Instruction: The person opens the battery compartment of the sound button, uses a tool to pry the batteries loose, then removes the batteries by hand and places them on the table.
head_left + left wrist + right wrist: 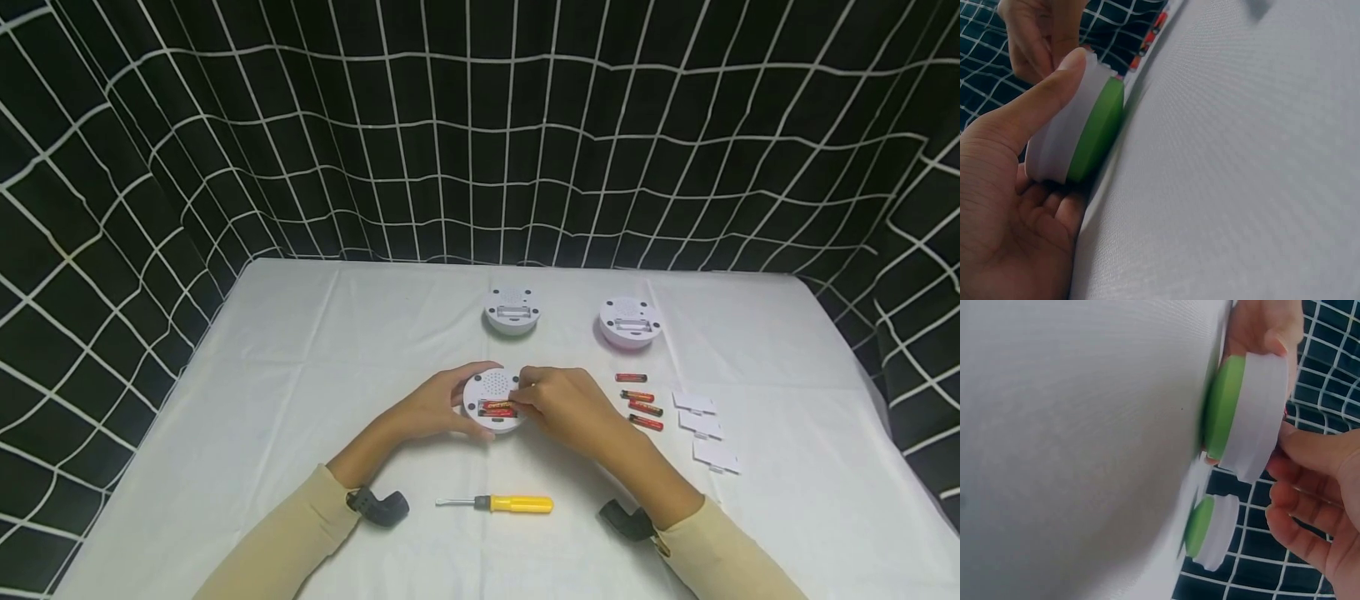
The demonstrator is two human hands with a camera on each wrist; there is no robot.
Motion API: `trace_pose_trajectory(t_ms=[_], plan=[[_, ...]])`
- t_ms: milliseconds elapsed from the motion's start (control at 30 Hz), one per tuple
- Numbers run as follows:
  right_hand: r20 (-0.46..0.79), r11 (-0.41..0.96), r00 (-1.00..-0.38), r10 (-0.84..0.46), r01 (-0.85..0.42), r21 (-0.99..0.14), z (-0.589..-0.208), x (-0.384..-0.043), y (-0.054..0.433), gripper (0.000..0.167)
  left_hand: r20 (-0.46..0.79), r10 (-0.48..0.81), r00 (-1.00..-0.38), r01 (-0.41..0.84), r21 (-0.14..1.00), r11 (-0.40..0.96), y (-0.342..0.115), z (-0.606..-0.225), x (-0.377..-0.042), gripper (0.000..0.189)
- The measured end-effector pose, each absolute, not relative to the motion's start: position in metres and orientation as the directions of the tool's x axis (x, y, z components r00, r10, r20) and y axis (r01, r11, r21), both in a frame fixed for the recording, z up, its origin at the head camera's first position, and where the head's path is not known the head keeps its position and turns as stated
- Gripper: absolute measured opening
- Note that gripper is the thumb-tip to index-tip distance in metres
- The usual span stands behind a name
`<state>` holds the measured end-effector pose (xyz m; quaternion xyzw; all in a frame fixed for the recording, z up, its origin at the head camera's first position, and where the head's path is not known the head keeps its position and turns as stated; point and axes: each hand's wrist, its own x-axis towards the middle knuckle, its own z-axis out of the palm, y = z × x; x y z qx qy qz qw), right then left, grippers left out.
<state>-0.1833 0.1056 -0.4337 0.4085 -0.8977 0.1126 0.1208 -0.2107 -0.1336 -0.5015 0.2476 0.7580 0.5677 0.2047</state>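
Observation:
My left hand (pixel 438 404) holds a round white battery-powered device (pixel 495 382) by its rim, thumb on the near side. Its back, with speaker holes and a battery compartment, faces up; the underside is green in both wrist views. Red AAA-looking batteries (pixel 497 409) lie side by side in the compartment. Above its right end, my right hand (pixel 566 408) pinches the upper battery between thumb and forefinger, though the fingertips partly hide the contact. In the right wrist view the other fingers (pixel 1300 512) of that hand are loosely curled, off the device.
Two similar devices, one (pixel 512 312) behind and one (pixel 630 323) at back right, have uncovered compartments. Several loose red batteries (pixel 636 396) lie right of my right hand, beside three white covers (pixel 701 425). A yellow-handled screwdriver (pixel 517 503) lies in front on the white cloth (pixel 300 358).

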Motion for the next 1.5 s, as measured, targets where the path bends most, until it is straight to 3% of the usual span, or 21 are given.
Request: trace_pose_trajectory(t_ms=[267, 1500], plan=[[0.339, 0.624, -0.615, -0.712, -0.775, -0.096, -0.4340, -0.1828, 0.1063, 0.011, -0.032, 0.612, -0.790, 0.141, 0.962, 0.232, -0.1332, -0.5011, -0.2113, 0.098], [0.310, 0.627, -0.646, -0.698, -0.760, -0.171, -0.4262, -0.1817, 0.1096, 0.010, -0.016, 0.609, -0.793, 0.152, 0.963, 0.223, -0.1336, -0.5038, -0.2110, 0.097]])
